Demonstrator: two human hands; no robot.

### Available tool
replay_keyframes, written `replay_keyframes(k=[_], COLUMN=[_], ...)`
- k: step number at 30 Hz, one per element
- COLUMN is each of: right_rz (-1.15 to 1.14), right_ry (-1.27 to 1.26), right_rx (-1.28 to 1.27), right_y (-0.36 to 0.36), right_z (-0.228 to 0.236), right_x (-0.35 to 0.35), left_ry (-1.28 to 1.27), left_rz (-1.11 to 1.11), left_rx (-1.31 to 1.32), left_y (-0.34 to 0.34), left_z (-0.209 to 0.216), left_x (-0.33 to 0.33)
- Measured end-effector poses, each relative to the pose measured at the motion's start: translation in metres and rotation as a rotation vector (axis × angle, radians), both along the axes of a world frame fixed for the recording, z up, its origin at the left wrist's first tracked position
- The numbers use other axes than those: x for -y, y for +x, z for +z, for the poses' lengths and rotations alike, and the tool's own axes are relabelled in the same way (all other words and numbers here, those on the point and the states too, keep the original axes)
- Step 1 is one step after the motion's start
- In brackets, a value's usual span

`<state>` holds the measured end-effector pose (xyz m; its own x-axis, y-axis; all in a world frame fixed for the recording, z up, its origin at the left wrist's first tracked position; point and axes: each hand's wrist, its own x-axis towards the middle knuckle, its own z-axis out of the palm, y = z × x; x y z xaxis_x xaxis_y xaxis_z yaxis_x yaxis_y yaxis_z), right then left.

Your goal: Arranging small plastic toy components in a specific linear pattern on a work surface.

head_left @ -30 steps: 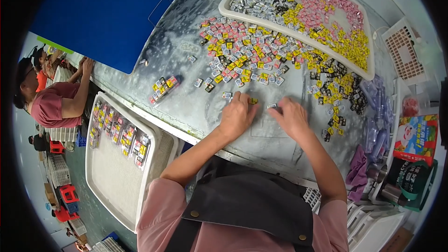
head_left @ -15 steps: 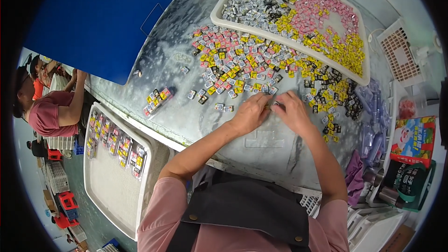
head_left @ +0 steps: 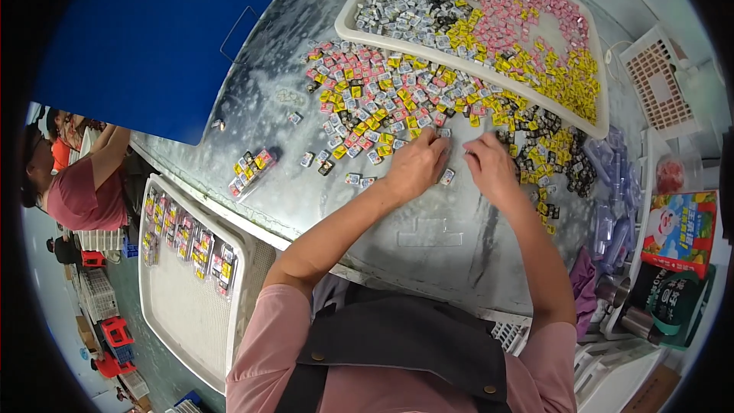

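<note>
Between the table's (head_left: 359, 222) front edge and the white tray (head_left: 432, 53), my left hand (head_left: 417, 165) and right hand (head_left: 492, 168) are working; I can't tell if their fingers are pinching anything. One little block (head_left: 447, 177) is lying between them, so I should be moving gently.

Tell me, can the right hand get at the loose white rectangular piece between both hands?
Probably yes: the white rectangular piece lies on bare tabletop near the right hand, with nothing visible between them; the left hand is opposite, not covering it.

Fisheye view from the head, downward onto worktable (head_left: 451, 205)
</note>
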<state>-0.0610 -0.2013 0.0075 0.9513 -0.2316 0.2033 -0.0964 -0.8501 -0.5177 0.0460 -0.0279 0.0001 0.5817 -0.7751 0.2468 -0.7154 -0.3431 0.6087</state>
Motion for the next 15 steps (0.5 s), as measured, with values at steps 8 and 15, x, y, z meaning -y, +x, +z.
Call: replay_keyframes(k=[8,15], right_rz=[0.018,0.031], right_ry=[0.189,0.17], right_rx=[-0.086,-0.128], right_y=[-0.028,-0.026], right_z=[0.004,0.011], right_x=[-0.036,-0.043], left_ry=[0.158,0.12], left_rz=[-0.038,0.026], left_rx=[0.033,-0.097], left_y=[0.016,-0.009], left_z=[0.0,0.001], left_x=[-0.009,-0.057])
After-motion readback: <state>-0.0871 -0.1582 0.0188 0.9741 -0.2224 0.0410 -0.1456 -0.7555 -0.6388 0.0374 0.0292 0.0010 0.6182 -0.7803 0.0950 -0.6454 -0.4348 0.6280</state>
